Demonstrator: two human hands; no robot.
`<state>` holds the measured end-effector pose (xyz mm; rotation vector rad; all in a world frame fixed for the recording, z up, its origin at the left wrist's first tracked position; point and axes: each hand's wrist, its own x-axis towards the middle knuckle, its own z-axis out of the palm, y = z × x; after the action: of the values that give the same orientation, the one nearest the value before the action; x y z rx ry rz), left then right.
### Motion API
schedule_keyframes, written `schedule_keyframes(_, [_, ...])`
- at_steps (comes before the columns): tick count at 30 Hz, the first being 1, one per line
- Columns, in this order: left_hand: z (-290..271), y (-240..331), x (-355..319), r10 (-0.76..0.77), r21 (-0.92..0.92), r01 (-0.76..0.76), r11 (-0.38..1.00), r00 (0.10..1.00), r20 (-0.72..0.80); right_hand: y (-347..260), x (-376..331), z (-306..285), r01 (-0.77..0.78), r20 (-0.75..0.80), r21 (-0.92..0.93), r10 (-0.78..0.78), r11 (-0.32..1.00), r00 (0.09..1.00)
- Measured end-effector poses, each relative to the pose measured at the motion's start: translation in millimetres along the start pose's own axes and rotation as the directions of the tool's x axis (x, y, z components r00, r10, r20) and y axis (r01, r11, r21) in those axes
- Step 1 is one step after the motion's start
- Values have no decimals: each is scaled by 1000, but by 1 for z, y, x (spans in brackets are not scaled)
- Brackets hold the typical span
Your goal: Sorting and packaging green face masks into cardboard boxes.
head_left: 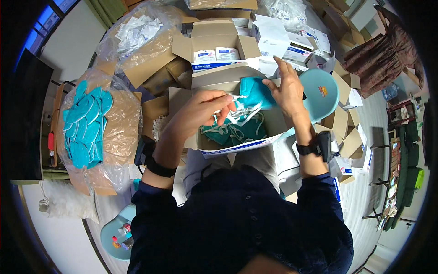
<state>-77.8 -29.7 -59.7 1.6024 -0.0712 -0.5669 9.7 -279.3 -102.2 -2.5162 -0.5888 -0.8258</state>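
Over an open white carton [246,146] in front of me, my left hand [211,106] has its fingers pinched on the white straps [241,97] of a teal face mask [256,91]. That mask is raised at the carton's far side. My right hand [288,86] is at the mask's right edge, fingers stretched out and its thumb at the mask; whether the thumb presses on it I cannot tell. More teal masks [244,131] with tangled white straps lie inside the carton below both hands.
To the left, a plastic-lined box [119,137] bears a heap of teal mask pieces [87,128]. Behind the carton stands another open box [207,43] with white packets. A pale blue stool [323,107] is to the right, beside piled cartons [340,123].
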Motion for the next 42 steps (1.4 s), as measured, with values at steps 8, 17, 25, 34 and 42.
schedule_keyframes(8, [6, -4, 19, -18, -168, 35, 985, 995, 103, -56, -8, -14, -684, 705, 709, -226, 175, 672])
schedule_keyframes(17, [8, -4, 19, 87, 26, -90, 996, 992, 92, -38, -6, -20, -440, 538, 744, -58, 503, 841])
schedule_keyframes(25, [56, -25, 43, 199, -368, -193, 909, 980, -22, -46, -12, -6, -446, 737, 542, 148, -712, 659])
schedule_keyframes(34, [60, -30, 10, 50, -466, -54, 883, 999, -21, 22, 33, 8, -476, 823, 514, 253, -714, 509])
schedule_keyframes(42, [56, -29, -19, -3, -426, -3, 905, 1000, -13, 47, 48, 20, -256, 775, 590, 449, -766, 444])
